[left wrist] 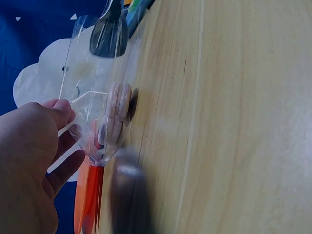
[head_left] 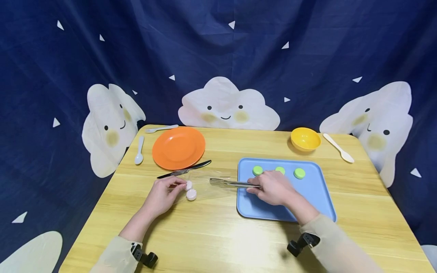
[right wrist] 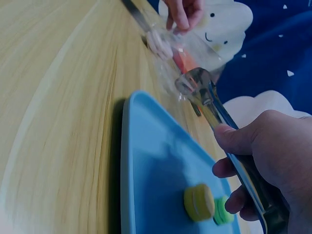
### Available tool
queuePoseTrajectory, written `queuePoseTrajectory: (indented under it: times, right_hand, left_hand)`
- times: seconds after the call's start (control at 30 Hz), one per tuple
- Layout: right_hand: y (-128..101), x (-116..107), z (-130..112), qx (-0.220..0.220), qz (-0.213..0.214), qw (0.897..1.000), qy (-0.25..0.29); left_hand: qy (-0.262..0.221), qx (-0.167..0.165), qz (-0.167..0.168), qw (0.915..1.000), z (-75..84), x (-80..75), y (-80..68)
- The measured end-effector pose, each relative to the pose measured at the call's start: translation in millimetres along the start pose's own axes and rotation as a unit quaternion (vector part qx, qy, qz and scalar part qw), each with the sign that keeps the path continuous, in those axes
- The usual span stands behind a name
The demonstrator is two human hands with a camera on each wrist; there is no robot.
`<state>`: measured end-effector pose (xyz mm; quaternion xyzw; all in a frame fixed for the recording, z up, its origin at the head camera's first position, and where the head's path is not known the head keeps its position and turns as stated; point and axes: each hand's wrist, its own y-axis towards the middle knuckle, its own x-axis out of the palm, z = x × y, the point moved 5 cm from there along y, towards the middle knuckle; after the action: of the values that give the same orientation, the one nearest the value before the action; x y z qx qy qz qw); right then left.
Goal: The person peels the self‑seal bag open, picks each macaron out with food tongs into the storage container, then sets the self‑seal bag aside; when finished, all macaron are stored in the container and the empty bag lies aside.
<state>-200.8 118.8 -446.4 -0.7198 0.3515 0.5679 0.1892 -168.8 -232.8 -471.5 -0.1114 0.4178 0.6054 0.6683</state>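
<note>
**Fig.: Clear bag held open at one end, tongs at its mouth**

L. hand [head_left: 163,195] pinches the edge of a clear plastic bag [head_left: 205,185] between thumb and fingers [left wrist: 62,111]; the film is lifted off the bench [head_left: 218,235], probably to keep the mouth from collapsing. Two pale pink macarons [head_left: 189,190] sit inside the bag, just beside the L. fingertips, stacked edge to edge; in the L. wrist view they show as ribbed, sandwich-type discs w/ a darker seam. R. hand [head_left: 273,186] grips metal tongs [head_left: 232,184], fingers curled round the handle, thumb on top. The tong tips point away from the R. fingers toward the L. hand and lie at or just within the bag mouth; whether they touch the film cannot be told. The R. hand rests over the near-left part of a blue tray [head_left: 317,193]. Just beyond the R. knuckles lie three green macarons [head_left: 299,173] in a row, the middle one partly hidden. Beyond the L. fingers: a black-handled knife [head_left: 186,169], then an orange plate [head_left: 178,147], w/ a white spoon [head_left: 139,151] to its left. Well beyond the R. hand: a yellow bowl [head_left: 305,138] & a cream spoon [head_left: 338,148].
</note>
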Motion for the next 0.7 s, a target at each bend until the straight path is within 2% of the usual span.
queuePoseTrajectory:
  times: [0.3,0.53,0.7]
  right_hand:
    - [28,12,-19,-0.033,-0.01,0.998,0.045]
    - [41,22,-20,-0.049,-0.054,0.991,0.116]
    - [52,25,-25,-0.083,-0.079,0.986,0.118]
  left_hand:
    - [-0.011,0.005,0.001,0.9999,1.8,2.5,2.8]
    - [-0.002,0.006,0.009,0.9999,0.8,2.5,-0.7]
    - [-0.004,0.0,0.006,1.0,1.8,2.2,-3.5]
